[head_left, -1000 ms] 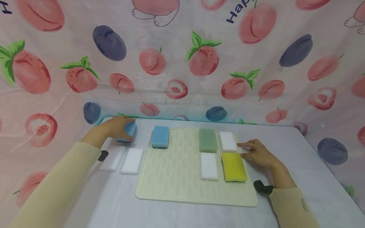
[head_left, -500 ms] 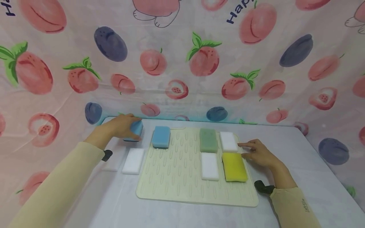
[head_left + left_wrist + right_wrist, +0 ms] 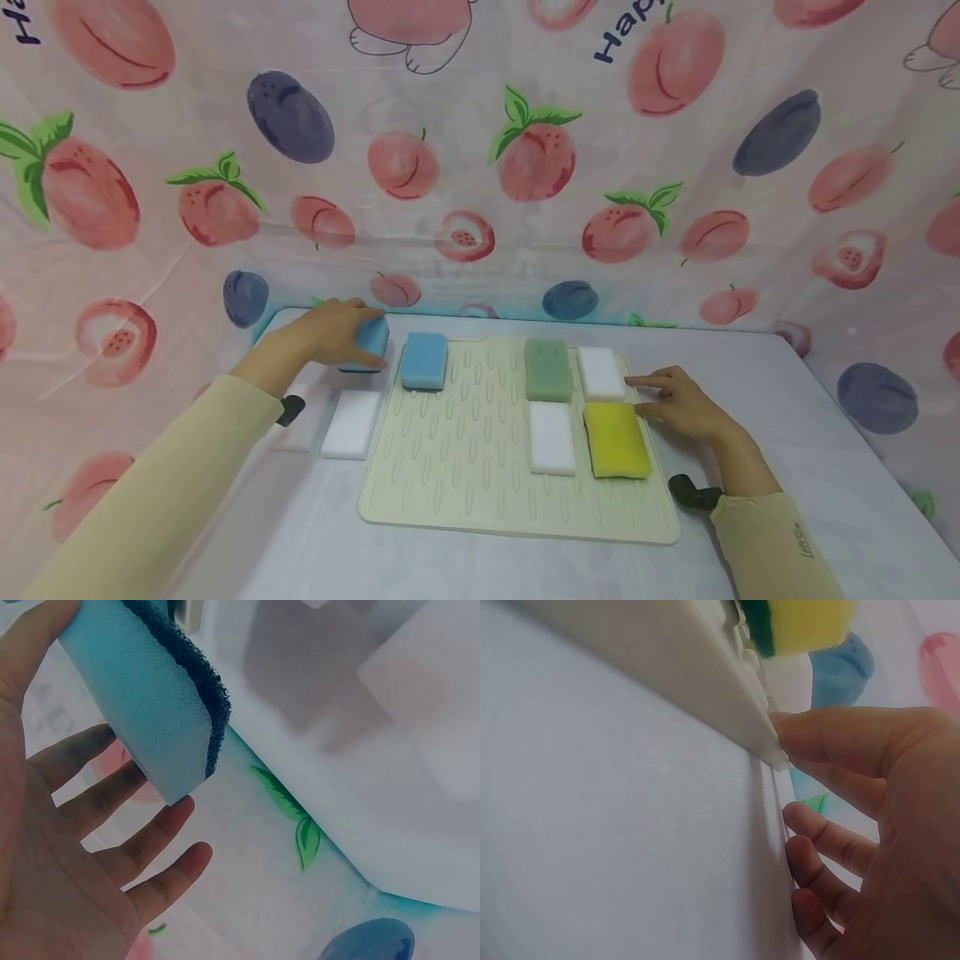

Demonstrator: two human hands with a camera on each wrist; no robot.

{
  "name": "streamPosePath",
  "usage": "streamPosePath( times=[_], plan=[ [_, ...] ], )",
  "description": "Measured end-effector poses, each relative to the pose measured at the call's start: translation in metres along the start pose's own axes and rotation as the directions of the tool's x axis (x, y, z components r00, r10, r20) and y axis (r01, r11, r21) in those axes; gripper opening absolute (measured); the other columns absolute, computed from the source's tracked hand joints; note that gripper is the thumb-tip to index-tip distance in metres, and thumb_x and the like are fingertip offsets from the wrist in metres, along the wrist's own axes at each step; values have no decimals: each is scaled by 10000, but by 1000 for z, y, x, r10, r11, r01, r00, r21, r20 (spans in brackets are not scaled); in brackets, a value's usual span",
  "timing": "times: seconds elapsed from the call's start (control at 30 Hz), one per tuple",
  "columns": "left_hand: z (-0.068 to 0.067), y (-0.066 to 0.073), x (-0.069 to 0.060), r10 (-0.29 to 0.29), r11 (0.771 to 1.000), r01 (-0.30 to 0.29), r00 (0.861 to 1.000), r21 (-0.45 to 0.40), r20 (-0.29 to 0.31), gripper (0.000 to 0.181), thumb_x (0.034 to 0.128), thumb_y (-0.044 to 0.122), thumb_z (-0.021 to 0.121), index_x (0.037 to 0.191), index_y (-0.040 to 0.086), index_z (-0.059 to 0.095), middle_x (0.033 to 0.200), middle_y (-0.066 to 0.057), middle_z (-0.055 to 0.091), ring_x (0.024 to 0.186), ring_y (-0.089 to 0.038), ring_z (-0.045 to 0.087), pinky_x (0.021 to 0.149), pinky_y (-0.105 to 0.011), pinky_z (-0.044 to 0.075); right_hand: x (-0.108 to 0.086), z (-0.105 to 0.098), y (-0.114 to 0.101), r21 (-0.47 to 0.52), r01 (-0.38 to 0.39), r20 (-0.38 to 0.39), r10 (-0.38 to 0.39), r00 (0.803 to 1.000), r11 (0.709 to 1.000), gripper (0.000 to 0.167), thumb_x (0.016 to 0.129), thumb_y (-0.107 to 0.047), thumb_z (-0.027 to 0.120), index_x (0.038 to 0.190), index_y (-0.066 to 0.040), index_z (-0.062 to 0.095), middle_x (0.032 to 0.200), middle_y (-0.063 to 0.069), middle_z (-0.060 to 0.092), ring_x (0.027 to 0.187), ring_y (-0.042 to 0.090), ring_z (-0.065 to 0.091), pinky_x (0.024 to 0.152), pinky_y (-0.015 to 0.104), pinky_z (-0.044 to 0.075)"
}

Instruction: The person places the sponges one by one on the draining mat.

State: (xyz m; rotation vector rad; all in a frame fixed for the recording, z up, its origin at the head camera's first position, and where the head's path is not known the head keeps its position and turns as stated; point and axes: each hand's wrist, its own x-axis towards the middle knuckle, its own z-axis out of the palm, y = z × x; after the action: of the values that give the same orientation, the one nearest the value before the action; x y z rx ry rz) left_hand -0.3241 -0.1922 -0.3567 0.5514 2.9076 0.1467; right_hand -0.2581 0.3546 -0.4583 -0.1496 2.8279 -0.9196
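A blue sponge (image 3: 369, 340) with a dark scouring layer is pinched between the thumb and fingers of my left hand (image 3: 335, 329), just off the mat's back left corner. In the left wrist view, the sponge (image 3: 150, 697) appears raised over the table, with its scouring side facing the tabletop. My right hand (image 3: 675, 404) rests by the right edge of the cream ridged mat (image 3: 480, 500), its fingers loosely extended. From the right wrist view, its thumb touches the mat's rim (image 3: 705, 682). Another blue sponge (image 3: 423, 360) lies on the mat's back left corner.
On the mat's right side lie a green sponge (image 3: 547, 368), two white sponges, one at the back (image 3: 600, 372) and one in front (image 3: 551, 437), and a yellow sponge (image 3: 617, 440). Left of the mat is a white sponge (image 3: 351, 425); another is partly hidden by my left wrist. A fruit-print curtain (image 3: 480, 283) hangs behind.
My left hand has moved rightward with the blue sponge, closer to the mat. The right hand and the sponges on the mat have stayed put.
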Motion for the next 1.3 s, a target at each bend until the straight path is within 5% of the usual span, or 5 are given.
streamPosePath(
  times=[0.7,1.3],
  plan=[
    [1,25,5,48,998,-47,999,46,0,970,808,653,784,1588,188,440,1651,-167,382,1442,-510,411,1117,-673,399,1,1,1,-6,10,0,-10,1000,1000,509,933,-227,740,1417,-103,643,1395,271,433,1177,418,477,980,624,456],
    [5,45,13,91,994,-90,996,62,-22,979,790,679,784,1568,173,472,1614,-153,445,1451,-461,422,1144,-606,413,1,0,2,2,16,4,-16,1000,1000,503,938,-237,736,1416,-109,646,1392,256,431,1191,419,475,998,633,451]
  ],
)
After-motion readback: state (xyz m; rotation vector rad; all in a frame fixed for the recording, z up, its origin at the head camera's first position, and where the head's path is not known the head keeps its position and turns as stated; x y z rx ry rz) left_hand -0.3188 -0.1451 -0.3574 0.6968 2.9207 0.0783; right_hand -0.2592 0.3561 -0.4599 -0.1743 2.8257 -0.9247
